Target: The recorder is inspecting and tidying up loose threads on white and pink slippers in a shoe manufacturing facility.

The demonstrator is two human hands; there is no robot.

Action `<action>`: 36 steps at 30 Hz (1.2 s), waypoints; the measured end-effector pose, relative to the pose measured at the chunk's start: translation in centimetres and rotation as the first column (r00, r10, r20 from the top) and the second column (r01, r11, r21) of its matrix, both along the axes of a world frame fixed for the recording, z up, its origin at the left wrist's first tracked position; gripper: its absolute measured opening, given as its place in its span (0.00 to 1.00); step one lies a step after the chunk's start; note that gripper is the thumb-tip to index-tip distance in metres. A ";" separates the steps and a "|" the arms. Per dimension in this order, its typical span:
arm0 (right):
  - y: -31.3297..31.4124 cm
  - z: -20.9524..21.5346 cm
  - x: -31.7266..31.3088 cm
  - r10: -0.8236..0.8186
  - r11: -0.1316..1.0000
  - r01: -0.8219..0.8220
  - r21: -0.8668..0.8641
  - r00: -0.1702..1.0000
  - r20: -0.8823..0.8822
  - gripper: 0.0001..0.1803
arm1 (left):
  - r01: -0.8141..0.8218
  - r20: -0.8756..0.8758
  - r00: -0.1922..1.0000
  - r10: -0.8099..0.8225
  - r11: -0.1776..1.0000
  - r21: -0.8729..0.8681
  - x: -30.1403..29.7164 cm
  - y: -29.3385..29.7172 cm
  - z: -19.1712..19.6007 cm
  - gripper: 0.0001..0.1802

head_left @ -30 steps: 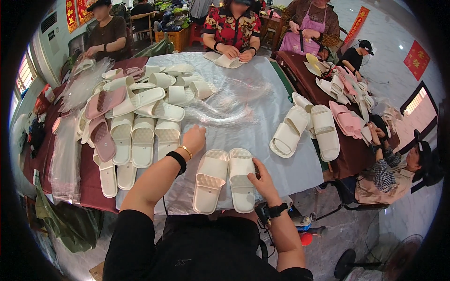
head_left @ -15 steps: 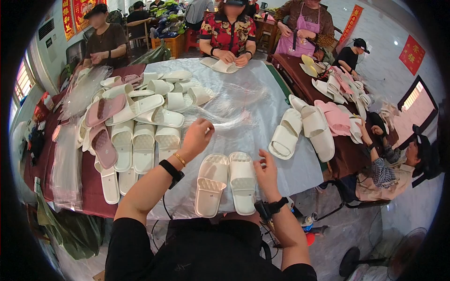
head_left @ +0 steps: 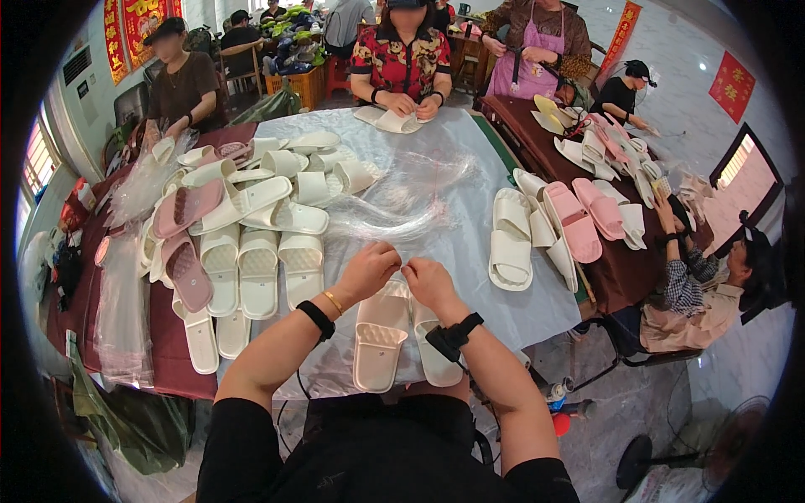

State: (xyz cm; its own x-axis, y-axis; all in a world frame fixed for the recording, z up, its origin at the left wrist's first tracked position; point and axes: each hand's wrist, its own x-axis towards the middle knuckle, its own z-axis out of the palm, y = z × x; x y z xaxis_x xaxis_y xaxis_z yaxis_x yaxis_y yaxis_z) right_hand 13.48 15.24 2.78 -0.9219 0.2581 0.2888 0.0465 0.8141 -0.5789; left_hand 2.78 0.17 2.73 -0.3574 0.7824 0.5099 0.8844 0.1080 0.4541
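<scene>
A pair of cream-white slide slippers lies in front of me at the near table edge, toes pointing away. The left slipper [head_left: 376, 359] is mostly visible, while my right wrist and hand partly cover the right slipper [head_left: 437, 360]. Above their toe ends, my left hand [head_left: 369, 271] and my right hand [head_left: 431, 285] meet almost fingertip to fingertip. Both have their fingers pinched closed. Whatever is between the fingertips, if anything, is too small or too clear to make out. Just beyond my hands, thin clear plastic bags [head_left: 394, 220] lie loosely spread.
Left of me is a heap of white slippers [head_left: 258, 260] with a few dusty-pink slippers [head_left: 186, 270]. Clear plastic sleeves [head_left: 123, 310] lie farther left. White slippers [head_left: 511, 239] and pink slippers [head_left: 573, 222] stand on the right. Several co-workers sit or stand around the tables.
My hands have come together over the slippers' toe ends, the left moving right and nearer, the right moving left. On the right, another pink slipper now lies by the white ones.
</scene>
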 end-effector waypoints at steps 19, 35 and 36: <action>0.9 5.7 15.2 -0.248 0.963 0.217 -0.159 0.945 -0.213 0.03 | -0.319 -0.119 0.947 0.297 0.844 -0.431 -3.7 1.5 -3.2 0.28; -5.9 0.4 20.5 0.084 0.996 -0.082 0.018 0.988 -0.129 0.03 | 0.233 0.213 0.960 -0.180 0.937 -0.259 13.7 -7.4 2.8 0.21; -5.9 0.4 20.5 0.088 0.996 -0.085 0.029 0.987 -0.137 0.03 | 0.242 0.169 0.965 -0.201 0.931 -0.275 14.5 -7.5 2.3 0.20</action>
